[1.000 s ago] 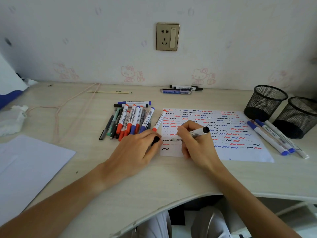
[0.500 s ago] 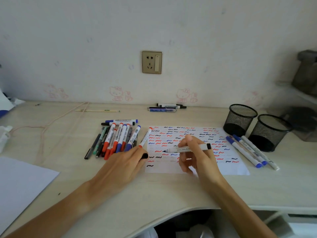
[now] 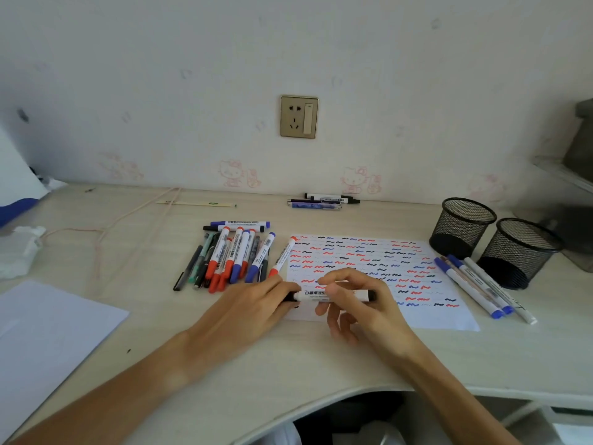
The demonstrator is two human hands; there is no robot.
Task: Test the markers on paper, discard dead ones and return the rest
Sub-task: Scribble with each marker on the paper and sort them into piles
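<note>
Black whiteboard marker (image 3: 333,296) has lifted off the test paper (image 3: 369,277) and turned level at 6 o'clock of the sheet, right hand (image 3: 359,303) pinching its barrel, left hand (image 3: 256,303) pressing the black cap (image 3: 290,297) back on, so testing looks done.

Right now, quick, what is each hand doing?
Left hand: pinches the black cap at the marker's end.
Right hand: holds the white marker level over the paper.

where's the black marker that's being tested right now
In the head view the black marker lies level between both hands, over the near-left corner of the test paper, just right of the marker pile.
</note>
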